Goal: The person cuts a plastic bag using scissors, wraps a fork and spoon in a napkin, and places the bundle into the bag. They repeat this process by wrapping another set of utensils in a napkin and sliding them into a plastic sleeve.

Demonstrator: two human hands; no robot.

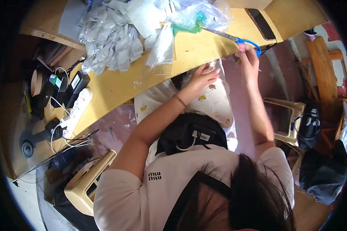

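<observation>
Scissors (235, 37) with blue handle loops lie on the far right part of the table (115, 88), close to its near edge. The blades point left, toward a heap of clear bags (112, 34). The right hand (248, 57) is at the loops, with bent fingers whose tips touch the blue plastic. I cannot tell if a finger is already through a loop or if the hand really grips. The left hand (204, 75) lies flat and open at the table edge, fingers stretched out, holding nothing, just beside the right one.

I judge the scissors to be light and stiff, with hard metal blades that are sharp at the tip and smooth to the touch. The good place to take them is the loops, thumb in one and fingers in the other, never the blades. The loops look like plastic and should give a sure hold.

The bags near the blade tips look thin, limp and slippery. They would likely slide or fold if not held flat. A dark phone (261, 23) lies behind the scissors, apart from them.
</observation>
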